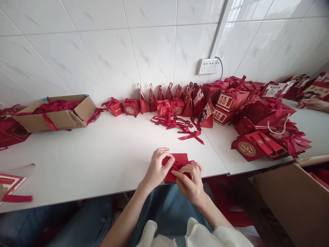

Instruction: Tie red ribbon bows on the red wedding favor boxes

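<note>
A small red box (181, 157) with a dark red ribbon (177, 164) on it lies at the table's front edge. My left hand (160, 164) is at the box's left side, thumb and index finger pinched together on the ribbon. From the right, my right hand (190, 176) curls over the box, its fingers closed on the ribbon and partly covering it. Behind the box, loose red ribbons (190, 132) lie on the white table (115, 151), in front of a row of small red boxes (177, 106).
A cardboard box (59, 120) of ribbons stands at the left. Piled red gift boxes (264, 116) fill the right, near a large open carton (290, 202). Another person's hand (312, 104) rests at far right; someone's jeans (89, 219) show at lower left.
</note>
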Action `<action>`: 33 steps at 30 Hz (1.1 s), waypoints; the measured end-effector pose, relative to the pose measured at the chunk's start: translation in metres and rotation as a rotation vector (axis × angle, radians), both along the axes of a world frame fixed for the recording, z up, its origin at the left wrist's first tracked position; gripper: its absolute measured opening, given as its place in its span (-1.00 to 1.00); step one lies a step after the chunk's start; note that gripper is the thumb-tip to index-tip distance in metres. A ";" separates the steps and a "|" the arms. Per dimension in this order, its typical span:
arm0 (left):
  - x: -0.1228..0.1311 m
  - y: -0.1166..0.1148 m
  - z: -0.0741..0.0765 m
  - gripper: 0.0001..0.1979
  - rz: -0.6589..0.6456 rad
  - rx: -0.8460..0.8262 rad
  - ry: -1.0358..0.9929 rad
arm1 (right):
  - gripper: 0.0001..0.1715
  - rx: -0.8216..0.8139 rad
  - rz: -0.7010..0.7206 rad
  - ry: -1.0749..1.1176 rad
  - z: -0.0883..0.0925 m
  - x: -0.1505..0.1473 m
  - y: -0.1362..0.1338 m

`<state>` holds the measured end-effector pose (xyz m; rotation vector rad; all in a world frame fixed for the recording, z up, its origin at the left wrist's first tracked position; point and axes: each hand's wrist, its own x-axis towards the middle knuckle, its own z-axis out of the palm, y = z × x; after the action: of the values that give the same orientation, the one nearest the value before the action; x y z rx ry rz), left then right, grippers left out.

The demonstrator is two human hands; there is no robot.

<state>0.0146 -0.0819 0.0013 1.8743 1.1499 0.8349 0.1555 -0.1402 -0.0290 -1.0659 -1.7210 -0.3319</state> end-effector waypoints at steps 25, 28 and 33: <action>0.001 0.010 -0.001 -0.93 -0.146 -0.079 0.009 | -0.66 -0.141 0.113 0.042 0.012 0.026 -0.008; 0.001 0.010 0.000 -0.92 -0.140 -0.077 0.024 | -0.62 -0.573 -0.051 0.351 0.018 0.045 -0.006; 0.003 0.008 0.002 -0.95 -0.124 -0.075 0.054 | -0.53 -1.164 0.205 0.543 0.021 0.052 -0.007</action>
<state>0.0177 -0.0737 0.0031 1.8950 1.0712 0.6673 0.2070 -0.1469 -0.0076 -1.5449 -1.4324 1.1315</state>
